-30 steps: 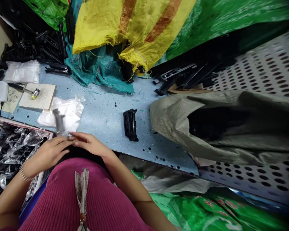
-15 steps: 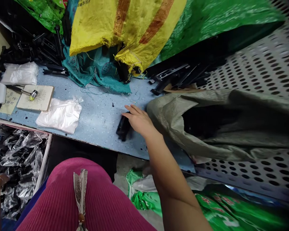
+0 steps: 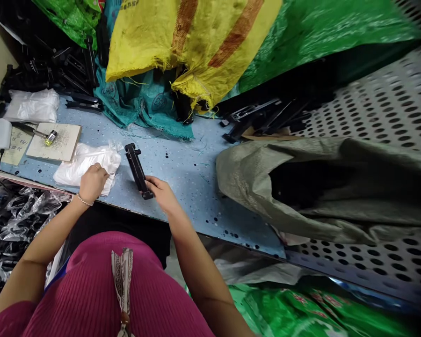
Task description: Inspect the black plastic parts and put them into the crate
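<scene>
My right hand [image 3: 161, 192] grips a long black plastic bracket [image 3: 136, 167] by its near end, thumb and fingers closed on it. The bracket is tilted above the blue speckled tabletop [image 3: 182, 178], with a short stub sticking out near its far end. To the left, my left hand [image 3: 93, 181] is on the right part of a stack of clear plastic bags [image 3: 73, 168]. Its fingers are pinched together at the bags' edge; how many bags they hold cannot be made out. A beaded bracelet circles that wrist.
A hammer [image 3: 51, 137] rests on a pale board [image 3: 65, 145], near a white device [image 3: 0, 135] with a cable. Behind lie more black parts [image 3: 70, 70] and a yellow sack [image 3: 140, 42]. An open grey sack [image 3: 238, 173] occupies the right. Bagged parts [image 3: 17, 220] fill a crate below left.
My right hand has lifted the black bracket from the table and carried it left. My left hand has come up from the crate to the plastic bags.
</scene>
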The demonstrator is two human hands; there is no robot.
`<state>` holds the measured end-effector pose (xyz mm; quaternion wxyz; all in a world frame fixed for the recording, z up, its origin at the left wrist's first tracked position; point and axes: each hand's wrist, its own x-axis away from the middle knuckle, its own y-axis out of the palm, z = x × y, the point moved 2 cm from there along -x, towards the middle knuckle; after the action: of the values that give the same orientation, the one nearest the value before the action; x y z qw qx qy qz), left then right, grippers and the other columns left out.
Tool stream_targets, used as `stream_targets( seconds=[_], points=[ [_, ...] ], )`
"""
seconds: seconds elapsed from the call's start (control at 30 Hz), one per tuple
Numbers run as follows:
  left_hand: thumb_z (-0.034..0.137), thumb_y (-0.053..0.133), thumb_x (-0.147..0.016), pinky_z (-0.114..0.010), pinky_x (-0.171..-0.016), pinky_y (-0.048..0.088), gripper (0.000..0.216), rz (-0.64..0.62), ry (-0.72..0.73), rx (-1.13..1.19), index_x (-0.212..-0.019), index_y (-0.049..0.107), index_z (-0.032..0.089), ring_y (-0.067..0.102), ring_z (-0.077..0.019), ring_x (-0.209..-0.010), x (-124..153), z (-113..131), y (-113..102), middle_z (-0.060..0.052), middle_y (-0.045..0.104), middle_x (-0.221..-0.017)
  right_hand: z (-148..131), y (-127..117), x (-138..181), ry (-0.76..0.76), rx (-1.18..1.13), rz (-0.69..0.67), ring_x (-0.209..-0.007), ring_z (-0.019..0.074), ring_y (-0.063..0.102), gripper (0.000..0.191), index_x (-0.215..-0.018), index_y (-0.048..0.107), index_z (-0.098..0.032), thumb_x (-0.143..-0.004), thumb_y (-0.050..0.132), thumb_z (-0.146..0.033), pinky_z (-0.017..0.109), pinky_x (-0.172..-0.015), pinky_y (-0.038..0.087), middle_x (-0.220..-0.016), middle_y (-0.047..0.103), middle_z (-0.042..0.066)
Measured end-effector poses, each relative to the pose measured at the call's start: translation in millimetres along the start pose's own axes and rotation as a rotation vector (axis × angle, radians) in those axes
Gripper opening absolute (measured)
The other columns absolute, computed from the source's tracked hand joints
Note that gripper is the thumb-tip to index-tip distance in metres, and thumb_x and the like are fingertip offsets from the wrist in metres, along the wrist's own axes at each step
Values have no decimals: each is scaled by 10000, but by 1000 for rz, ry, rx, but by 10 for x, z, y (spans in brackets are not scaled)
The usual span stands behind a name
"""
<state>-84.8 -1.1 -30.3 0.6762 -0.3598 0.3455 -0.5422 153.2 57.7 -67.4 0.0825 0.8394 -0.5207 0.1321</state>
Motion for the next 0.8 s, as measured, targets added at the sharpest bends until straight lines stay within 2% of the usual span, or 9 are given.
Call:
stream_targets(
  seconds=[0.13,0.27,0.37,0.47,0.5,0.57,0.63,0.7,0.8],
  points=[
    [328,716,-818,-267,-602,430,210,-92,-213,510,-707,635,168,540,-136,-611,-154,-389,-106,-5,607,-664,-117,226,47,80,-331,-54,-711,188,654,423,-902,718,-198,-710,814,-563,325,-685,522,-796,712,26],
    [286,725,-748,-256,-618,467,160,-69,-271,744,-804,634,166,592,-135,-629,-140,-466,-158,7,640,-688,-283,675,-134,50,-617,-204,-932,276,712,418,-874,703,-222,-703,825,-582,406,-819,558,-865,735,44],
    [183,592,-828,-345,-810,551,65,-12,-54,545,-808,653,175,674,-188,-839,-71,-391,-201,-54,704,-851,-311,953,-272,32,-588,-181,-922,251,693,391,-850,689,-217,-757,771,-589,380,-801,548,-835,720,36],
    [93,456,-876,-453,-1013,526,315,6,129,204,-1007,734,161,659,-248,-1095,-23,-391,-269,-129,718,-1117,-245,981,-209,-12,-509,-57,-808,171,650,312,-867,691,-209,-800,757,-507,299,-734,520,-828,703,6],
    [84,453,-877,-463,-1046,519,373,2,147,145,-1123,724,153,646,-256,-1150,-20,-416,-293,-141,700,-1201,-207,952,-140,4,-529,-88,-747,150,631,298,-871,690,-206,-809,757,-490,278,-683,508,-817,697,3],
    [74,467,-870,-441,-1066,530,484,-16,153,135,-1314,646,143,625,-253,-1228,-24,-466,-338,-153,644,-1336,-113,883,31,121,-626,-276,-609,113,567,304,-884,686,-193,-817,758,-480,239,-542,456,-798,691,13],
    [57,471,-863,-411,-1065,543,572,12,156,176,-1420,565,146,600,-246,-1283,0,-466,-375,-159,587,-1420,-13,834,189,312,-725,-511,-503,68,457,321,-932,685,-173,-834,747,-472,197,-428,366,-811,693,29],
    [43,440,-890,-419,-1102,522,621,65,206,190,-1497,484,167,553,-249,-1353,94,-369,-387,-164,541,-1473,76,827,264,461,-779,-656,-455,36,331,332,-990,679,-160,-874,703,-471,160,-372,288,-810,680,22],
    [33,382,-944,-436,-1166,472,677,44,438,197,-1588,336,237,495,-236,-1421,386,-69,-326,-145,518,-1509,165,884,198,467,-722,-614,-438,43,248,330,-927,665,-159,-922,624,-486,149,-348,261,-675,590,-24]
  ],
)
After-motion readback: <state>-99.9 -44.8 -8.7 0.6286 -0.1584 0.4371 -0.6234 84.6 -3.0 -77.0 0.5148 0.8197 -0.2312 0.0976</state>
